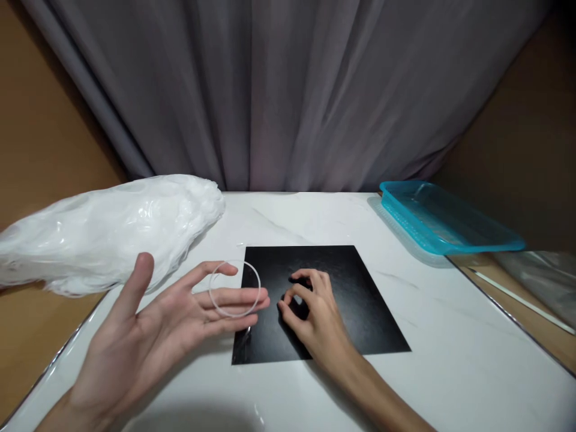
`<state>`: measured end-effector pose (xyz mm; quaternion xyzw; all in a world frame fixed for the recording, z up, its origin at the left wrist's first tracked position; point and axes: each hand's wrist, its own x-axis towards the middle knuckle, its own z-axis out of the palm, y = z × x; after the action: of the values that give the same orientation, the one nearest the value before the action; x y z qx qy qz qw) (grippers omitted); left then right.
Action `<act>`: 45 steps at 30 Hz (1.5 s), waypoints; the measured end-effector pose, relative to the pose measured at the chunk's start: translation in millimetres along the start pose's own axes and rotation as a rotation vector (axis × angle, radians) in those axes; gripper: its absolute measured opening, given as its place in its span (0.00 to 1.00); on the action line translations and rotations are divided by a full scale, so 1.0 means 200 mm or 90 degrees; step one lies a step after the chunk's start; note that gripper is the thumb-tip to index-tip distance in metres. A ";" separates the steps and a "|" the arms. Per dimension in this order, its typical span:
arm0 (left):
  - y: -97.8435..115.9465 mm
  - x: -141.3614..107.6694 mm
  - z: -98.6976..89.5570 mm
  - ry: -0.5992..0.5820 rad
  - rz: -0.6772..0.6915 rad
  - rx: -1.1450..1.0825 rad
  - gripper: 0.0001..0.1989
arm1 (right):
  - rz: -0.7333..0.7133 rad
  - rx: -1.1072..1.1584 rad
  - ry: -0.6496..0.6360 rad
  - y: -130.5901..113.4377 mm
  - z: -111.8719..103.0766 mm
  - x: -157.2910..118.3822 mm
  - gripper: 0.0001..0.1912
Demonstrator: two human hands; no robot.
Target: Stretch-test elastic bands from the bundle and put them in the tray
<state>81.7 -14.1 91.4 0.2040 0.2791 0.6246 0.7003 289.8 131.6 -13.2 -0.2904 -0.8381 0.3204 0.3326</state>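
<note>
the left hand lies open with a clear ring on its fingers, beside it the right hand curls empty on the black sheet.

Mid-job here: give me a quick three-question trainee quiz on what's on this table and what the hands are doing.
1. True or false: the clear ring lies across the fingers of the open left hand.
2. The right hand rests on: A) the blue tray B) the black sheet C) the white plastic bag.
3. Fill in: the blue tray sits at the table's far ____ side.

Key: 1 true; 2 B; 3 right.
</note>
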 end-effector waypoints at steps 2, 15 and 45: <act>0.00 0.01 -0.01 0.019 0.006 0.005 0.44 | 0.036 0.005 -0.004 0.01 0.03 0.01 0.06; -0.03 0.01 0.00 -0.061 -0.027 0.004 0.50 | 0.044 0.095 -0.039 -0.04 -0.04 -0.04 0.41; -0.13 0.04 0.00 -0.176 -0.080 0.055 0.50 | 0.178 0.673 -0.213 -0.23 -0.21 0.00 0.25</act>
<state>102.3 -8.8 73.8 0.3001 0.2191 0.5327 0.7603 308.1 117.9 44.1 -0.1379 -0.5588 0.7787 0.2497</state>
